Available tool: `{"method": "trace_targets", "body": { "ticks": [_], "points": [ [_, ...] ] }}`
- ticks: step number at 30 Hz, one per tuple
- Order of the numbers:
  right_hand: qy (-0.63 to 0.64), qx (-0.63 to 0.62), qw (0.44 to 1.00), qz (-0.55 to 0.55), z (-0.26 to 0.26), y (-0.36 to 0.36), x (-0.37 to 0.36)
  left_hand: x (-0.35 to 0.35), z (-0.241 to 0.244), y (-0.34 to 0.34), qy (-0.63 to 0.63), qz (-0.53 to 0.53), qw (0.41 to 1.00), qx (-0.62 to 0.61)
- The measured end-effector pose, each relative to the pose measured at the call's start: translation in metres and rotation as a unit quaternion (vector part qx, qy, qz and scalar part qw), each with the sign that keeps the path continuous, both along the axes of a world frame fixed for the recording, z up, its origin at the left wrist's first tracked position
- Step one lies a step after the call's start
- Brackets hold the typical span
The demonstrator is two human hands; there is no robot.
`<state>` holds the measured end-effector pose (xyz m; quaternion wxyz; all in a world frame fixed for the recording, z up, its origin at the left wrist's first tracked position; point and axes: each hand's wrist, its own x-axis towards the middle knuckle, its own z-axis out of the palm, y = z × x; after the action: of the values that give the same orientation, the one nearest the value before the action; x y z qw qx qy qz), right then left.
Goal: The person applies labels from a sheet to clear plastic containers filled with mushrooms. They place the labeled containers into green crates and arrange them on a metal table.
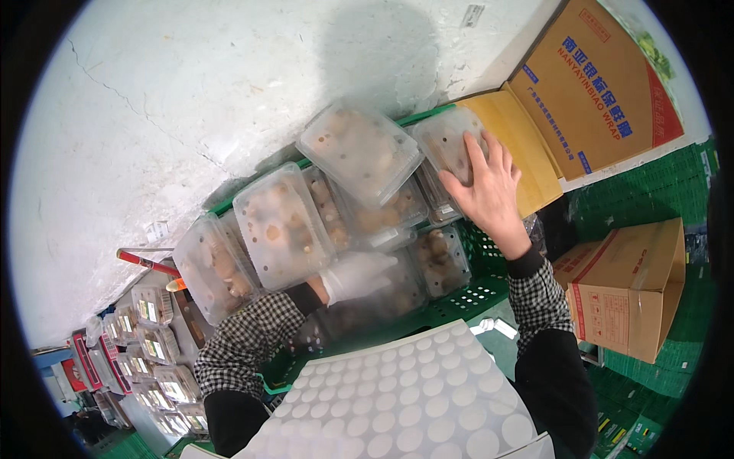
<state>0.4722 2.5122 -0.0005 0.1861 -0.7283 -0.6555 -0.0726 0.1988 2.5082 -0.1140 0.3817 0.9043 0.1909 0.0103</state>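
My right hand [494, 186], bare, lies on a clear plastic box [444, 139] with vent holes, its fingers spread over the lid. Whether it grips the box does not show. In a white glove, my left hand [361, 279] reaches over hazy plastic boxes in a green perforated crate [479, 298], fingers pointing right. Haze hides whether it holds anything. More vented boxes with brown, mushroom-like pieces sit around the hands: a tilted one [361, 152] on top, one [281, 226] above my left wrist, another [215, 267] at the left end and a smaller one [440, 261] low on the right.
A white panel with rows of round discs [410, 390] rises in front of me. Behind the crate stands a cracked white wall [189, 74]. On the right are an open cardboard carton [619, 298] and a printed carton [579, 115]. Packed, labelled boxes [157, 344] stand at left.
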Motion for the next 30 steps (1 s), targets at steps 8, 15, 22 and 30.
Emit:
{"method": "trace_targets", "body": {
  "ticks": [8,15,22,30],
  "points": [
    [0.167,0.096,0.978,0.083,0.019,-0.01,0.008,0.007,0.018,-0.006,0.095,-0.015,0.995,-0.036],
    [0.142,-0.28,0.92,0.235,-0.096,-0.062,0.057,0.012,0.005,-0.007,0.027,0.024,0.999,0.006],
    [0.156,-0.293,0.909,0.251,-0.095,-0.016,0.05,0.004,-0.002,0.0,0.042,0.039,0.998,-0.005],
    [0.144,-0.149,0.95,0.232,-0.103,-0.037,0.036,0.001,0.088,-0.054,-0.018,-0.047,0.991,0.124]
  ]
}}
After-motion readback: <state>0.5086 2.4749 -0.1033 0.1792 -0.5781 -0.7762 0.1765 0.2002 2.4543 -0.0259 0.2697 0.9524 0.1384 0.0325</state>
